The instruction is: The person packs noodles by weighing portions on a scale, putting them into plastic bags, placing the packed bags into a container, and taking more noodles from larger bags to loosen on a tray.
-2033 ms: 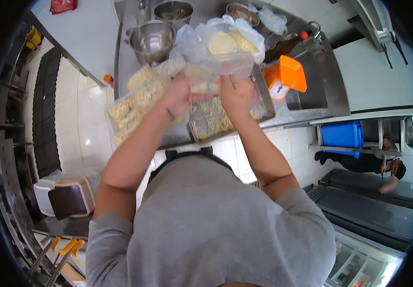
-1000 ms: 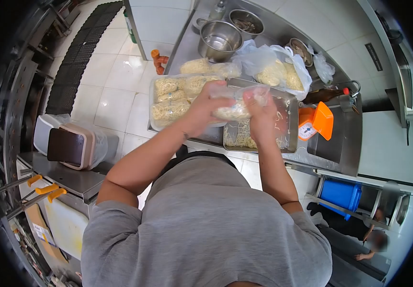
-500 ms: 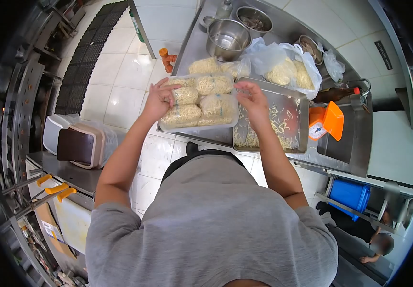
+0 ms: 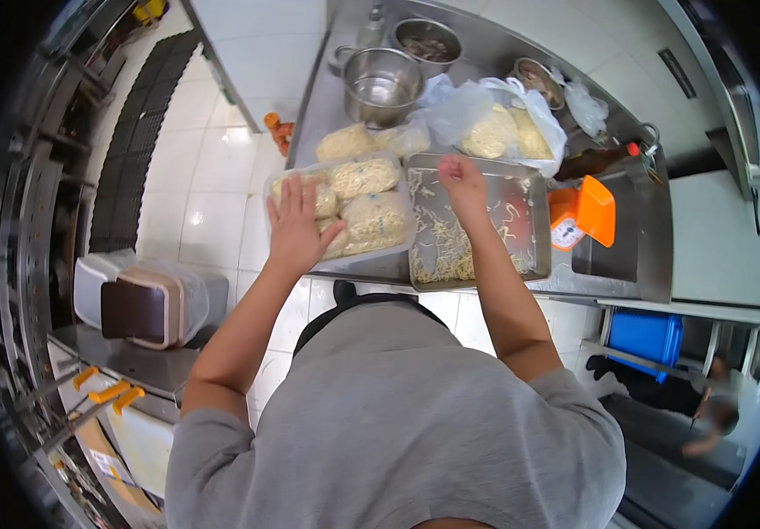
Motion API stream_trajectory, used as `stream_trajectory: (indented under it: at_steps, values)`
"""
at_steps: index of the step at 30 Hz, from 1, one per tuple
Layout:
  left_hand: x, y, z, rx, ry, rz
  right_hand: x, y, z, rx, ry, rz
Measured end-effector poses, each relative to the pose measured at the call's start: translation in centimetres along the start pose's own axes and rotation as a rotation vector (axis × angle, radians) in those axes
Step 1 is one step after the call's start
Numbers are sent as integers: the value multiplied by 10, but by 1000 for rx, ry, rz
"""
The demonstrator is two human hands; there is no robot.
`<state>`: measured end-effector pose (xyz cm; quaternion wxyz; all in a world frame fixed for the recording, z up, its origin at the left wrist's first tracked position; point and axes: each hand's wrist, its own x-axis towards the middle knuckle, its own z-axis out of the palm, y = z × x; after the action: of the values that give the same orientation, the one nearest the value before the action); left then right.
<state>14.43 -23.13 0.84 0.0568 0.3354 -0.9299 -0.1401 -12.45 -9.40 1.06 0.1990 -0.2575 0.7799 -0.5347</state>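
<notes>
My left hand (image 4: 299,227) lies with its fingers spread on bags of noodles packed in a clear plastic tub (image 4: 395,250). One noodle bag (image 4: 374,221) in that tub shows just right of the hand. To the right, a metal tray (image 4: 538,231) holds loose noodle strands (image 4: 447,251) scattered over its bottom. Above the tray's far part is my right hand (image 4: 463,183), its fingers curled together; whatever they may hold is hidden.
Behind the tub are more noodle bags (image 4: 344,142) and a steel pot (image 4: 383,85). A plastic bag with noodles (image 4: 534,134) sits behind the tray. An orange scale (image 4: 565,220) stands right. Another person (image 4: 715,410) is at lower right.
My left hand has gone from the tub's left side to lying flat on the bags. My right hand has left the tub's right edge and closed over the tray. The camera view has shifted.
</notes>
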Motion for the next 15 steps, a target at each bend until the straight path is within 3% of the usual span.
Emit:
stream_trajectory:
  at_steps: [5, 8, 11, 12, 15]
  values:
    - [-4, 2, 10, 32, 99, 11, 58, 7, -36, -484, 270, -348]
    - [-2, 1, 9, 46, 73, 7, 106, 30, -73, -765, 370, -265]
    - [-2, 1, 11, 47, 39, -26, 148, 59, -96, -911, 265, 54]
    - [-2, 2, 11, 22, 55, -21, 164, 72, -106, -1016, -15, 56]
    - [-2, 1, 14, 25, 68, -27, 172, 93, -101, -1070, 69, -97]
